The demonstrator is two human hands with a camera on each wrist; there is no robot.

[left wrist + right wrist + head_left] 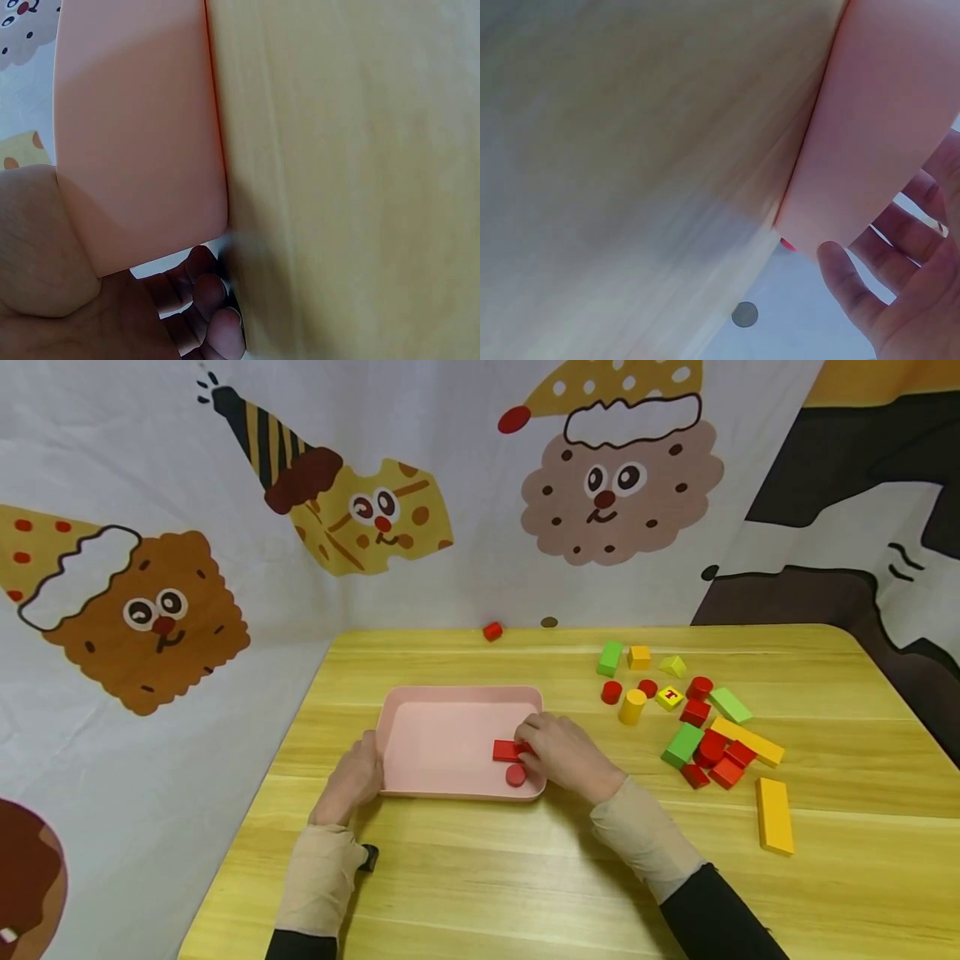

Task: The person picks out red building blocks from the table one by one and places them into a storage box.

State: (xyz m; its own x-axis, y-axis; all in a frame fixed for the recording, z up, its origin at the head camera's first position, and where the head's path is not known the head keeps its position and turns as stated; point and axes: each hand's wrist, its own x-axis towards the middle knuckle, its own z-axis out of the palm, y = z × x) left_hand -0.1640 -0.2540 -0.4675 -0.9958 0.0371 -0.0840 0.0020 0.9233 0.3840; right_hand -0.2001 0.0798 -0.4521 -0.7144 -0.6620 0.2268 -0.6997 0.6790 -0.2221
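A shallow pink tray (442,693) lies on the wooden table. My left hand (354,779) grips its left side, thumb at the rim and fingers along the outer end wall, as the left wrist view shows. Over the tray's right side reaches my right hand (561,752), its fingertips bent down onto a red block (526,747) that they partly cover. Against that block lies a red rectangular block (505,751), with a red round block (515,775) just in front. In the right wrist view the tray wall (885,112) hides these fingertips.
Right of the tray lie several red, green and yellow blocks, among them a green block (682,745), a yellow cylinder (632,707) and a long yellow block (775,816). One red block (492,632) sits at the far edge. A printed curtain (465,593) hangs behind.
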